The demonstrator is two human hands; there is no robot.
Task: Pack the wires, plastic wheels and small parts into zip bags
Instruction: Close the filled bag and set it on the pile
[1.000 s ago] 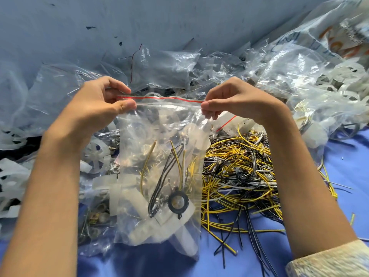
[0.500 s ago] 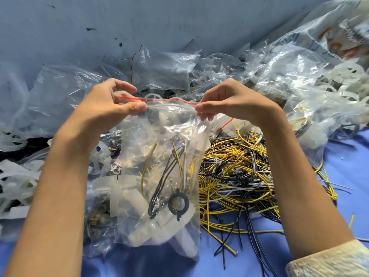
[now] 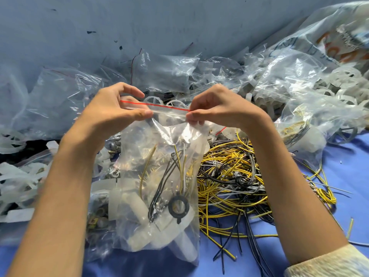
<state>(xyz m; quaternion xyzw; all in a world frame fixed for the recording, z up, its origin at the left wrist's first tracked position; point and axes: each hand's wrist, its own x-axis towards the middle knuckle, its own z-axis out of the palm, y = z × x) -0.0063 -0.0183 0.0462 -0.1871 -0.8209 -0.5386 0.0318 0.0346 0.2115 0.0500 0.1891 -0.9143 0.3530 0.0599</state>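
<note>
A clear zip bag (image 3: 159, 196) with a red strip along its mouth hangs between my hands over the blue surface. Inside it lie yellow and black wires, a black ring and pale plastic pieces. My left hand (image 3: 111, 114) pinches the left end of the zip strip between thumb and fingers. My right hand (image 3: 217, 108) pinches the strip's right end. A tangled heap of yellow, black and grey wires (image 3: 235, 180) lies just right of the bag. White plastic wheels (image 3: 173, 103) show behind the strip.
Crumpled clear bags (image 3: 163, 72) pile against the blue wall at the back. More white wheels in large bags (image 3: 339, 80) fill the far right. White plastic strips (image 3: 18, 182) and small metal parts (image 3: 97, 214) lie left of the bag.
Both hands have slid inward along the zip strip, so the stretch of red line between them is shorter. The bag's mouth sits slightly more bunched.
</note>
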